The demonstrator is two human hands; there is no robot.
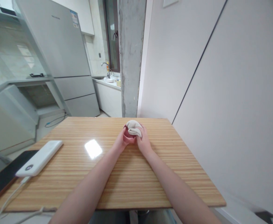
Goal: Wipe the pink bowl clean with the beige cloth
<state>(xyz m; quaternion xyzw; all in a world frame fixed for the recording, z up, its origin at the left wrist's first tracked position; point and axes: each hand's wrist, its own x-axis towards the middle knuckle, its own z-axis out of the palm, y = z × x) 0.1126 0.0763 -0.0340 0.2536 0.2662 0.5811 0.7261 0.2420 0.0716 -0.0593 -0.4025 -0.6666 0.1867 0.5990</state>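
- While both forearms are stretched forward from the near edge, a striped wooden table is seen filling the lower half of the view, set against a pale wall on the right.
- Beyond the table's far left corner, a grey fridge is seen, with a concrete pillar beside it and a sink counter between them, further back.
- At the table's left edge, a dark phone is laid flat, and a white power bank is laid just beside it, with a white cable trailing off toward the near edge.
- Near the far middle of the table, the left hand is curled narrowly, its fingers closed around something small and pinkish that is mostly hidden; what it is cannot be told.
- The right hand is pressed against the left, its fingers wrapped over a crumpled white cloth.
- The cloth is held on top of the joined hands, bunched over the pinkish thing and above the fingertips of both.
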